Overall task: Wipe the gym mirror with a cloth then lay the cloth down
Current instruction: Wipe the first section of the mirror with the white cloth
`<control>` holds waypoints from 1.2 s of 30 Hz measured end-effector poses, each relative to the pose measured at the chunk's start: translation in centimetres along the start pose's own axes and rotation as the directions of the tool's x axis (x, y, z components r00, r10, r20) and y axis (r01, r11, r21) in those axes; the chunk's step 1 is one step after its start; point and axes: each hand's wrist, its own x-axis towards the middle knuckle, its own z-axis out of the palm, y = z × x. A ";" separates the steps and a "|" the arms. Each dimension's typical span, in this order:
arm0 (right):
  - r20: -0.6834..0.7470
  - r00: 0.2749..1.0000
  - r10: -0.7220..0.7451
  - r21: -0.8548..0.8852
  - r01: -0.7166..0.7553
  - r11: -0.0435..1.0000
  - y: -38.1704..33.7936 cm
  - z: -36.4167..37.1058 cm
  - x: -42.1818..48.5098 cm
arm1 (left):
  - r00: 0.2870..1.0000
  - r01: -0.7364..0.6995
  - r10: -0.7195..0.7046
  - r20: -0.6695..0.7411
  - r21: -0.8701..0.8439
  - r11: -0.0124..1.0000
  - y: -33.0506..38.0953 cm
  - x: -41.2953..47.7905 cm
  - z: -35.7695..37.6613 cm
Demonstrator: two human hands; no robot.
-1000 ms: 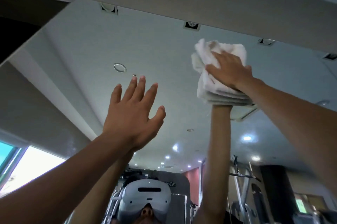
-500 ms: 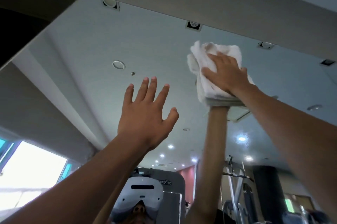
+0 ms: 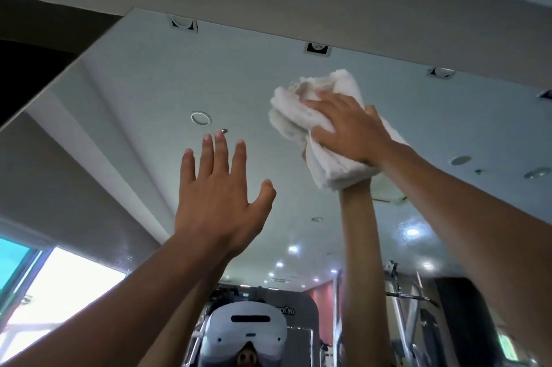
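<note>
You are in the wiping step; your right hand (image 3: 349, 127) lies flat on the back of the bunched white cloth (image 3: 327, 168) and presses it against the mirror (image 3: 134, 104), high up and a little under the glass's top edge; the fingers (image 3: 316, 104) run fairly straight across the cloth toward the upper left, pressing rather than gripping.

Your left hand (image 3: 215, 196) is raised beside it, lower and to the left, clear of the cloth; its fingers (image 3: 221, 154) are spread and it holds nothing (whether the palm touches the glass or hovers just off it, you cannot tell from here).

So the cloth sits between your right palm and the mirror, its folds spilling out past the fingertips and below the wrist, where it meets the reflected arm.

By my reading the task is partway along; the laying-down has not begun, and nowhere to set the cloth shows in view.

The next move likely calls for even pressure through the flat palm while you sweep across the upper strip; keep the loose folds tucked under the hand, or they may drag and leave streaks; the left hand can steady you against the glass, though it may smudge it.
</note>
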 end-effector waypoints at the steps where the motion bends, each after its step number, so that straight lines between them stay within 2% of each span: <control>1: -0.032 0.991 0.127 -0.007 -0.128 0.992 -0.3 0.3 1.1 | 1.000 0.000 0.000 0.004 0.009 1.000 0.0 0.0 -0.1; 3: -0.100 0.939 0.329 -0.014 -0.332 0.943 -2.6 1.0 3.6 | 1.000 0.004 -0.004 0.002 0.010 1.000 0.1 0.0 -0.2; 5: -0.128 0.914 0.385 -0.014 -0.390 0.921 -5.4 1.6 5.2 | 1.000 0.004 -0.004 0.008 0.005 1.000 0.2 -0.1 -0.3; 7: -0.131 0.950 0.285 -0.020 -0.290 0.957 -7.5 1.8 5.4 | 1.000 0.008 -0.008 -0.001 0.002 1.000 0.1 -0.1 -0.4; 10: -0.091 0.996 -0.010 -0.007 0.009 1.000 -7.7 1.5 3.6 | 1.000 0.010 -0.010 -0.011 0.013 1.000 0.1 0.0 -0.5; 12: -0.025 0.980 -0.196 0.053 0.197 0.979 -6.2 0.8 1.6 | 1.000 -0.005 0.005 0.004 0.052 0.999 0.1 0.0 -0.6; 14: 0.029 0.968 -0.248 0.076 0.245 0.966 -4.1 -0.1 0.6 | 0.998 -0.056 0.057 -0.004 0.134 0.989 -0.6 0.3 -0.9; 15: 0.030 0.980 -0.195 0.064 0.193 0.979 -2.9 -0.3 1.1 | 0.994 -0.097 0.103 -0.022 0.177 0.979 -1.2 0.6 -1.3; 17: -0.004 0.998 0.067 0.036 -0.067 0.997 -1.6 -0.1 3.5 | 0.976 -0.196 0.212 -0.051 0.219 0.956 -2.8 1.2 -2.0; 19: -0.076 0.937 0.342 0.030 -0.340 0.940 -2.9 0.6 6.8 | 0.958 -0.256 0.281 -0.061 0.262 0.930 -5.0 1.8 -2.5; 20: -0.092 0.911 0.402 0.014 -0.402 0.916 -4.6 1.0 8.2 | 0.955 -0.261 0.289 -0.065 0.277 0.925 -6.3 2.0 -2.9; 21: -0.095 0.911 0.401 -0.010 -0.404 0.915 -6.6 1.4 9.3 | 0.955 -0.259 0.289 -0.067 0.287 0.922 -7.5 2.1 -3.1; 22: -0.095 0.934 0.345 -0.027 -0.349 0.937 -8.8 1.6 9.9 | 0.957 -0.253 0.284 -0.064 0.294 0.921 -8.9 2.2 -3.4; 25: -0.065 0.996 0.062 -0.026 -0.063 0.998 -13.6 2.2 9.5 | 0.972 -0.217 0.233 -0.030 0.268 0.939 -12.7 1.9 -4.3; 28: -0.018 0.966 -0.259 0.029 0.260 0.965 -12.6 1.7 6.4 | 0.979 -0.194 0.204 -0.016 0.232 0.953 -14.8 1.2 -4.7; 29: -0.016 0.945 -0.326 0.066 0.326 0.943 -11.2 1.5 5.5 | 0.985 -0.165 0.171 -0.012 0.200 0.966 -15.2 0.9 -4.8; 30: -0.019 0.944 -0.328 0.091 0.328 0.940 -9.8 1.2 5.1 | 0.993 -0.114 0.118 -0.017 0.152 0.982 -15.5 0.6 -4.9; 31: -0.029 0.965 -0.261 0.110 0.262 0.959 -8.1 1.0 5.5 | 0.998 -0.058 0.060 -0.018 0.102 0.993 -15.7 0.5 -4.9; 33: -0.061 0.998 -0.003 0.105 0.009 0.994 -6.6 1.1 7.1 | 1.000 0.015 -0.014 -0.009 0.070 0.997 -15.9 0.3 -4.6; 35: -0.107 0.953 0.284 0.027 -0.283 0.959 -8.3 1.8 9.2 | 0.999 0.022 -0.024 0.022 0.082 0.996 -15.7 0.4 -4.4; 36: -0.134 0.916 0.378 0.004 -0.381 0.924 -10.4 2.1 10.3 | 0.999 0.020 -0.024 0.041 0.088 0.996 -15.8 0.4 -4.4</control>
